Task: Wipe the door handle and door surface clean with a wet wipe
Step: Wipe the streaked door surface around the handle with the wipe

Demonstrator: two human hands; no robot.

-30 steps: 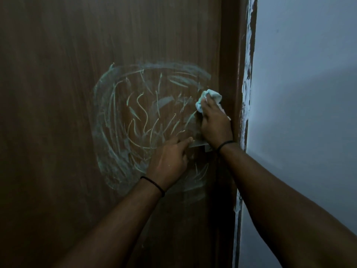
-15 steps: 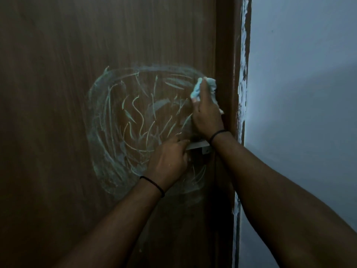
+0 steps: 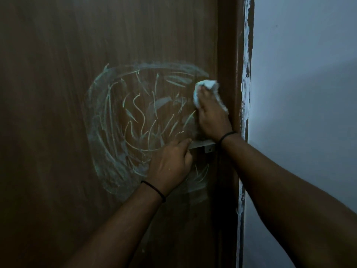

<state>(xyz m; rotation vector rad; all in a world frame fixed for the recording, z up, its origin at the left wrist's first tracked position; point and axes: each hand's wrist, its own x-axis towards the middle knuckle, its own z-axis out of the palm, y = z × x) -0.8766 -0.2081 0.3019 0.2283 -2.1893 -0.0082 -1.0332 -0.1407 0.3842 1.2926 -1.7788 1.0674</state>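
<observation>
Door [image 3: 58,132] wears a wide ring of pale smears, most of it unwiped. Right hand [image 3: 211,117] presses a bunched wet wipe [image 3: 207,84] against the panel's upper right, above the handle [image 3: 202,145]. Left hand [image 3: 171,165] curls round that handle, steadying it. Plenty left to clean.

Slid the right hand [image 3: 212,117] and its crumpled wipe [image 3: 207,85] up the door [image 3: 58,132] beside the frame, a little higher than a second ago, and curled the left hand's [image 3: 170,165] forefinger in against the handle [image 3: 202,146].
</observation>
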